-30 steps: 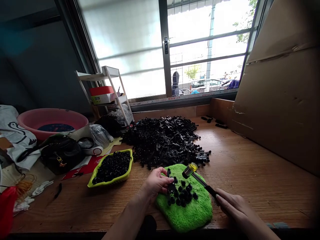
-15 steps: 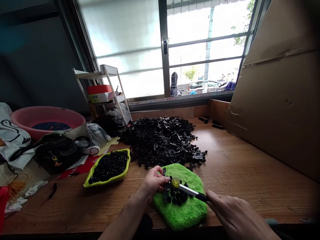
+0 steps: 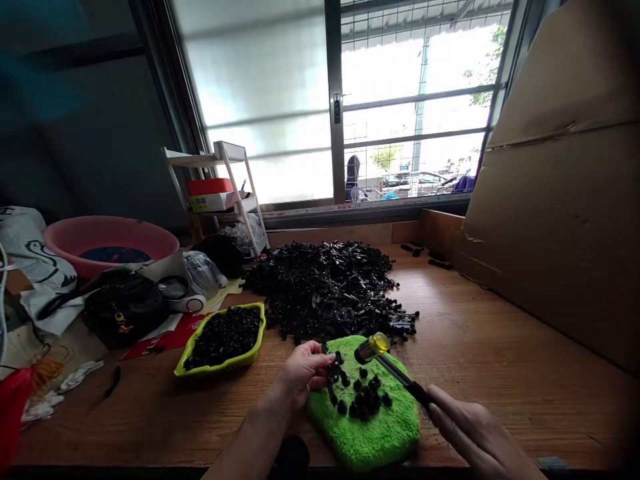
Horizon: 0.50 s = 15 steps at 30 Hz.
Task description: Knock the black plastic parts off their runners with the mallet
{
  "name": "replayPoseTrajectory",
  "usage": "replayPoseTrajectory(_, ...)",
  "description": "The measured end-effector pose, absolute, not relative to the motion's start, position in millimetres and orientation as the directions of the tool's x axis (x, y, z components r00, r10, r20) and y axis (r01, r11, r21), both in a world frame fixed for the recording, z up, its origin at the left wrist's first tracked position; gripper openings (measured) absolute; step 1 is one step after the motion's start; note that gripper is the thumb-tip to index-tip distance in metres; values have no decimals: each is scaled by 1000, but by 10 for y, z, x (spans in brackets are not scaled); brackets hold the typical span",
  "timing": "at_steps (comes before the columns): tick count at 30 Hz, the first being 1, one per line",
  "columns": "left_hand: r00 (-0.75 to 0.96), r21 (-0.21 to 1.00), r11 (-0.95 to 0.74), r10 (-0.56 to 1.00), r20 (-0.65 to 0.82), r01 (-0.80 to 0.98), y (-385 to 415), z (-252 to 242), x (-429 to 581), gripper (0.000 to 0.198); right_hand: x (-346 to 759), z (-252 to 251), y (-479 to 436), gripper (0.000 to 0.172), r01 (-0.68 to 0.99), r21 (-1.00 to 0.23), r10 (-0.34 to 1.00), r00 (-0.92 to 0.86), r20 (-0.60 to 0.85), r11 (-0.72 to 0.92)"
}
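Note:
My left hand [image 3: 305, 373] pinches a slim black plastic part [image 3: 332, 381] at the left side of a folded green towel [image 3: 370, 443]. In my right hand [image 3: 465, 423] is the dark handle of a small mallet [image 3: 400, 375]. The mallet's head, with a yellow face, is raised above the towel, apart from the black part. Several small round black pieces [image 3: 367, 399] lie loose on the towel, between my two hands. Exactly what the held part is, I cannot make out.
Behind the towel spreads a big heap of black plastic parts [image 3: 325, 287]. A yellow-green basket [image 3: 260, 333] full of small black pieces stands to the left. Further left are a black bag [image 3: 125, 303] and a pink basin [image 3: 60, 240]. A cardboard sheet [image 3: 555, 220] leans at right.
The mallet head has lifted off the black part, up and to the right. More round black pieces show on the towel. The whole view has shifted slightly.

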<state>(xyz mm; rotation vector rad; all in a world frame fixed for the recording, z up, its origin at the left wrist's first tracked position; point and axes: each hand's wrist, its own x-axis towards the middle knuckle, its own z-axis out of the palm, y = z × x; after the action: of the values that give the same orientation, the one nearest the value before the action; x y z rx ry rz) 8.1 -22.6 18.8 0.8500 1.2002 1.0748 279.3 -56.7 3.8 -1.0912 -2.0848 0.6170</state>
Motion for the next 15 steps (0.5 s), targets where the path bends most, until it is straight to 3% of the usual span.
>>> replayPoseTrajectory(6,-36,934,289,952,-303,-210,-204,183,129,37,2760,-30,-597,46,500,-715,852,-448,271,490)
replayPoseTrajectory(15,-59,940,274,955,-291,-206,-178,166,185,40,2772,-71,-574,43,496,-694,838,-449,310,522)
